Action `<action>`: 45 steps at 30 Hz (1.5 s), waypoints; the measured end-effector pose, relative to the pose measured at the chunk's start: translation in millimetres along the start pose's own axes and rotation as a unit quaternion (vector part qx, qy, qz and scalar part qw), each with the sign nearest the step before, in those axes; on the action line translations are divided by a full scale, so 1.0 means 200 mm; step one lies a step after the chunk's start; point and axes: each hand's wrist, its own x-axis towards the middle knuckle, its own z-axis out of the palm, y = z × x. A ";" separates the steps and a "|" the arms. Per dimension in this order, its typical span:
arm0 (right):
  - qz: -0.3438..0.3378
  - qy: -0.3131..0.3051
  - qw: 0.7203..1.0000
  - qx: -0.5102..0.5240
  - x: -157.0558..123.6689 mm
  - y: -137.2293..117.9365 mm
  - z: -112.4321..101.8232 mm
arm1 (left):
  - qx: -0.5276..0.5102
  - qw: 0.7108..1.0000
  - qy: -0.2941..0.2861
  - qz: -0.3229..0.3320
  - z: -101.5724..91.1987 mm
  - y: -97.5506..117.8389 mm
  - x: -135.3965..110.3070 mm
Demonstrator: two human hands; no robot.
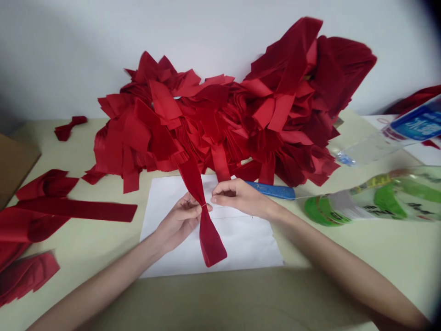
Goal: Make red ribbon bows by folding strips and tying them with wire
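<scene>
Left hand (pixel 177 221), right hand (pixel 241 197) — red ribbon (pixel 211 241) between, pinched (narrowed middle)

Heaped red ribbon pieces (pixel 206 119), white paper sheet (pixel 248 243), blue-handled tool (pixel 272 190), clear plastic bottle (pixel 375 142)

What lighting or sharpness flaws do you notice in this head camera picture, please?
In the head view, the top right corner fades to black, the wall is softly shadowed at left, and the clear plastic bottle at right looks slightly soft.
</scene>
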 end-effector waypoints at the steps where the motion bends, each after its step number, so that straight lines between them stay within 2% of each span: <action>1: 0.004 -0.014 1.000 -0.003 0.00 0.00 -0.01 | 0.000 1.000 0.000 0.002 0.00 0.00 0.00; 6: 0.004 -0.057 0.998 0.003 -0.03 -0.04 -0.05 | 0.016 1.000 -0.002 0.014 -0.01 0.00 0.01; 14: -0.024 -0.083 0.996 -0.035 -0.06 -0.07 -0.08 | 0.026 1.000 0.008 -0.003 0.00 -0.01 0.00; 17: -0.035 -0.053 0.996 -0.059 -0.06 -0.07 -0.07 | 0.054 0.998 0.010 0.005 0.01 -0.01 -0.01; 22: -0.026 0.038 0.996 -0.073 -0.09 -0.08 -0.02 | 0.083 0.996 0.010 0.027 0.02 -0.01 -0.02; 26: -0.059 0.121 0.984 -0.116 -0.11 -0.09 0.04 | 0.120 0.991 0.031 0.055 0.05 -0.01 -0.04; 32: -0.058 0.068 0.994 -0.062 -0.10 -0.10 0.09 | 0.138 0.985 0.063 0.084 0.08 -0.01 -0.05; 39: -0.026 0.139 0.975 -0.172 -0.10 -0.11 0.12 | 0.150 0.982 0.071 0.087 0.07 -0.01 -0.05; 45: -0.058 0.122 0.964 -0.227 -0.11 -0.14 0.12 | 0.159 0.980 0.072 0.094 0.07 -0.01 -0.04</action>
